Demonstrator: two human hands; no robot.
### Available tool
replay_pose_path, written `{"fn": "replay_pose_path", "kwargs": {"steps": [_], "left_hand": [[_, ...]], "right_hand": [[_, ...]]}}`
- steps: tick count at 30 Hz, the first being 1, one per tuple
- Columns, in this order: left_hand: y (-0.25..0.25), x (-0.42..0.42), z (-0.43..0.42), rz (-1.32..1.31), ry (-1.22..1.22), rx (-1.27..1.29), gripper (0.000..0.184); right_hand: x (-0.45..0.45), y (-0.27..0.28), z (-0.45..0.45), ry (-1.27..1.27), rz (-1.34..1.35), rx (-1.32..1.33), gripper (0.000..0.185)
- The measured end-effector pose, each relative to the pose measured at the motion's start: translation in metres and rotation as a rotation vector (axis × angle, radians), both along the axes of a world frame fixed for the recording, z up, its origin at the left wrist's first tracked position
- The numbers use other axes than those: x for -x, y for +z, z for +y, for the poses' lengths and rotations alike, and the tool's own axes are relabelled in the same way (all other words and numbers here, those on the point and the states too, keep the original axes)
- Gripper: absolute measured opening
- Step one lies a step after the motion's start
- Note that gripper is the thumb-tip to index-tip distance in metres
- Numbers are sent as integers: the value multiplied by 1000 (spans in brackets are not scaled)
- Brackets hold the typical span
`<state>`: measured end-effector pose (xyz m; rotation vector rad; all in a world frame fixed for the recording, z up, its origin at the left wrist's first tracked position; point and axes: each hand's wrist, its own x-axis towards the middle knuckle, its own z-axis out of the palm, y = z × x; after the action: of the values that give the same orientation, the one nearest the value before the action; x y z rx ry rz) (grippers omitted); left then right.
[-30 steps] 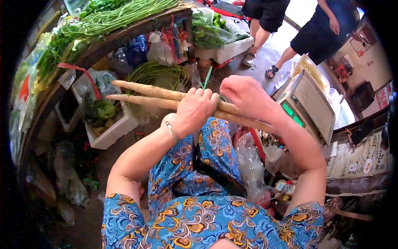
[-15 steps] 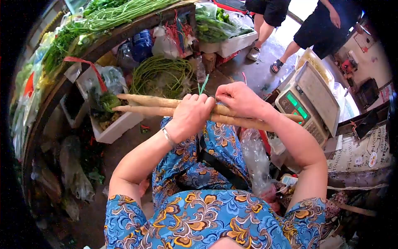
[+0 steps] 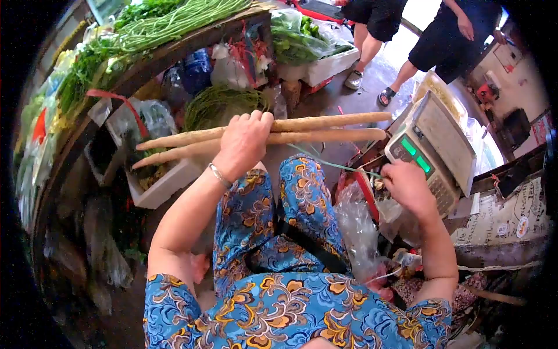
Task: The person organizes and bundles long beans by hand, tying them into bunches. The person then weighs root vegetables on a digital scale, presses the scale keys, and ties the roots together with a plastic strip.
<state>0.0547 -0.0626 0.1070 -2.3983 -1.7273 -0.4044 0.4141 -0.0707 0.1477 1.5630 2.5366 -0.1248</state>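
Note:
Two long, pale brown roots lie side by side across my left hand, whose fingers are wrapped round their middle. Their thin ends point left, above a white foam box. My right hand is apart from the roots, lower and to the right, closed in a pinch on the end of a green string. The string runs slackly from near the roots to my right fingertips. Just beyond my right hand stands a scale with a lit green display.
Long green beans lie on a stand at upper left. The white foam box with greens is below them. Clear plastic bags hang right of my knees. Two people in black shorts stand at upper right.
My right hand has moved away from the roots, down and right, drawing the green string out. My left hand and the roots have shifted left and slightly up.

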Motion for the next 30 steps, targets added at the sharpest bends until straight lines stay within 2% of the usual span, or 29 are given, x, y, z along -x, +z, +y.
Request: {"fn": "replay_pose_path", "kwargs": {"steps": [1, 5, 9, 11, 14, 15, 17, 18, 19, 21, 23, 24, 27, 28, 30], "left_hand": [[4, -2, 4, 12, -7, 0, 29], [13, -23, 9, 98, -38, -6, 26], [16, -51, 2, 194, -179, -89, 24], [14, -63, -2, 176, -295, -165, 15], [17, -78, -16, 218, -344, -115, 18], [17, -82, -18, 230, -385, -135, 18], [16, -88, -24, 244, -427, -144, 18], [18, -90, -24, 214, -446, -143, 19], [20, -93, -24, 184, -467, -144, 19], [22, -98, -27, 216, -478, -127, 25], [22, -102, -28, 183, -509, -172, 36], [21, -104, -28, 179, -517, -177, 51], [31, -102, -29, 223, -507, -219, 59], [28, -98, -24, 212, -482, -192, 68], [26, -86, -13, 214, -481, -171, 70]], "right_hand": [[-6, -2, -2, -13, 1, -11, 20], [20, 16, -12, 72, 583, -149, 30], [63, 25, -1, 258, 626, -386, 39], [73, 18, 3, 333, 617, -465, 45], [81, 3, 6, 233, 489, -14, 48], [81, 4, 6, 236, 495, -14, 48], [78, 6, 2, 77, 624, 497, 52], [76, -4, 3, 55, 714, 596, 45], [74, -10, 1, 51, 719, 598, 45], [69, -17, -5, 9, 913, 713, 46], [62, -22, -7, 11, 937, 716, 45], [58, -23, -8, 22, 955, 717, 45], [50, -15, -17, -14, 1005, 734, 44], [46, -22, -16, -21, 1010, 734, 44], [36, -37, -13, -62, 953, 814, 40]]}}
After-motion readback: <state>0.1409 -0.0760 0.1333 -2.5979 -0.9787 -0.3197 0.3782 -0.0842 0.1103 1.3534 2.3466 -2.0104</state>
